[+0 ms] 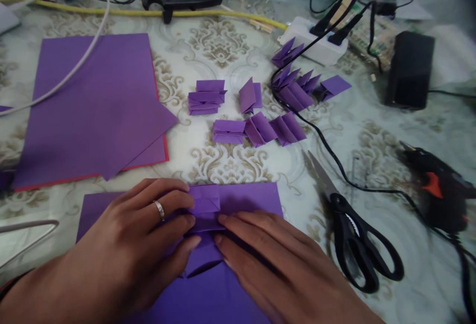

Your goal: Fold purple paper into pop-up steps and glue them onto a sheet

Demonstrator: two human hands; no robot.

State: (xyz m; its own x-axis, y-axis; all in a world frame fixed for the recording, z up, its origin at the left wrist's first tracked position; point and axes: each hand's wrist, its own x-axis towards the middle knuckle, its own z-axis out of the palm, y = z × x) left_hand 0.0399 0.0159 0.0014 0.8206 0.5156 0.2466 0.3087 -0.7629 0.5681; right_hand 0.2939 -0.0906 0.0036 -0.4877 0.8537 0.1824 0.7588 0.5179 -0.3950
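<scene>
A folded purple paper piece (205, 222) lies over a large purple sheet (256, 195) at the bottom middle. My left hand (137, 239), with a ring on one finger, holds the left side of the folded piece between bent fingers and thumb. On its right side my right hand (271, 259) presses with its fingers close together. A slit-like opening shows in the folded paper below my fingertips. Beyond the hands lie several small folded purple pieces (228, 131), some touching each other. The lower parts of both hands hide much of the sheet.
Purple sheets (89, 100) over red lie at the left under a white cable. Black-handled scissors (344, 210) and a glue gun (442, 190) are at the right. Farther back are a white power strip (314, 41), a black box (411, 68), a black clamp (178, 0) and a yellow cable.
</scene>
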